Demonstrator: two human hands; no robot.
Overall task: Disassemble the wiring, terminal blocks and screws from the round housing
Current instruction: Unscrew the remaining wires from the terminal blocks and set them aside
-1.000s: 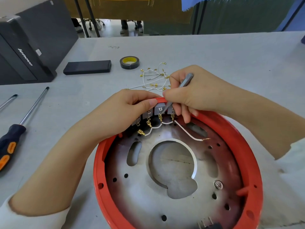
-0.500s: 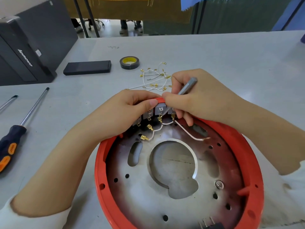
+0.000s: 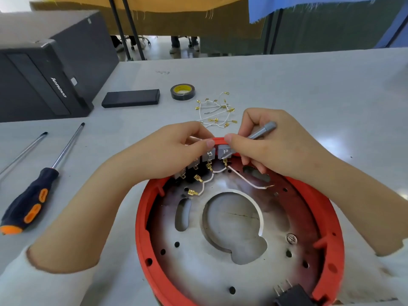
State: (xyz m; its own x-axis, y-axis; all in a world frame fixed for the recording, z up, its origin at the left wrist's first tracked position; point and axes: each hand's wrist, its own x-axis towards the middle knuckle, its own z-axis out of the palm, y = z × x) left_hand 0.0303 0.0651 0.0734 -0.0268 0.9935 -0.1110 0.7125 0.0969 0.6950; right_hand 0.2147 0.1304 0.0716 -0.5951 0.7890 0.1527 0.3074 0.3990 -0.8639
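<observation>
Head view: we are looking down at a round housing (image 3: pixel 141 219) with a red rim, lying on a grey table (image 3: pixel 309 96) right in front of us. Our left hand (image 3: pixel 167 151) is curling over the far edge of the rim, thumb and forefinger pinched together on a thin white strand at the row of grey terminal blocks (image 3: pixel 208 155). Our right hand (image 3: pixel 271 142) is closing around a slim grey tool (image 3: pixel 262 130), its tip hidden behind the thumb where it is meeting the rightmost block (we cannot tell what kind of tip it has). Short white wires (image 3: pixel 208 178) with brass connectors are hanging from the blocks over the metal plate (image 3: pixel 198 268) inside the housing; one longer wire (image 3: pixel 249 182) is trailing off to the right. A loose pile of wires (image 3: pixel 216 111) is lying on the table just beyond our hands, near a roll of black tape (image 3: pixel 182 91) and a flat black box (image 3: pixel 130 98). Two screwdrivers are resting well to the left, one with a black and orange handle (image 3: pixel 28 202), beside a black computer case (image 3: pixel 44 69).
</observation>
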